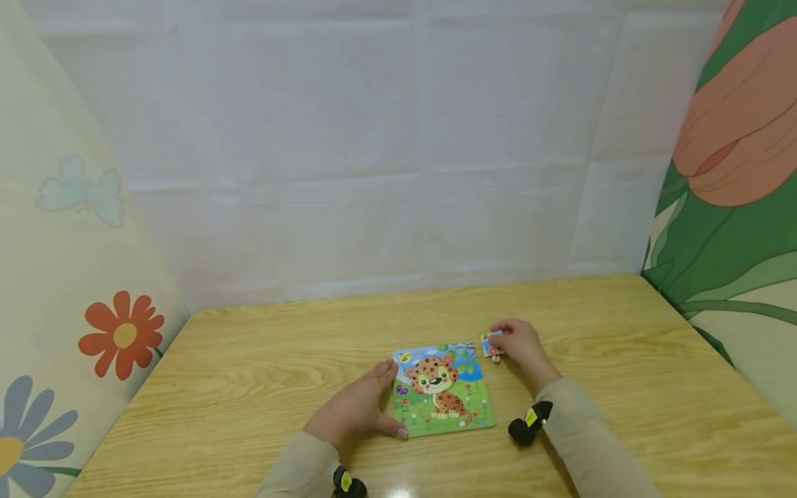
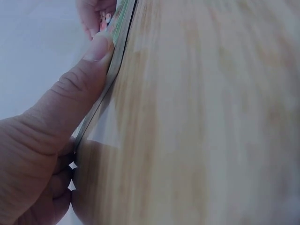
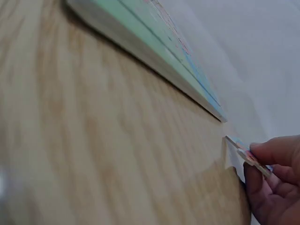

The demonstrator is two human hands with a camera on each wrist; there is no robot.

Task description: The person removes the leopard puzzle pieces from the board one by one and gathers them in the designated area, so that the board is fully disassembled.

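Note:
A square jigsaw puzzle board (image 1: 473, 408) with a spotted leopard cub picture lies flat on the table. My left hand (image 1: 356, 407) grips its left side, thumb at the front edge and fingers along the left edge. In the left wrist view the thumb (image 2: 77, 89) presses along the board's rim. Just past the board's far right corner, my right hand (image 1: 523, 348) pinches a small puzzle piece (image 1: 488, 344) in blue and pinkish colours. The right wrist view shows this piece (image 3: 244, 155) tilted between thumb and finger, low over the wood and apart from the board (image 3: 154, 61).
The wood-grain table (image 1: 261, 366) spreads out around the board. A white cloth (image 1: 349, 152) hangs behind it. Printed flower panels stand on both sides, with a red flower (image 1: 124, 335) on the left and a large pink tulip (image 1: 741, 117) on the right.

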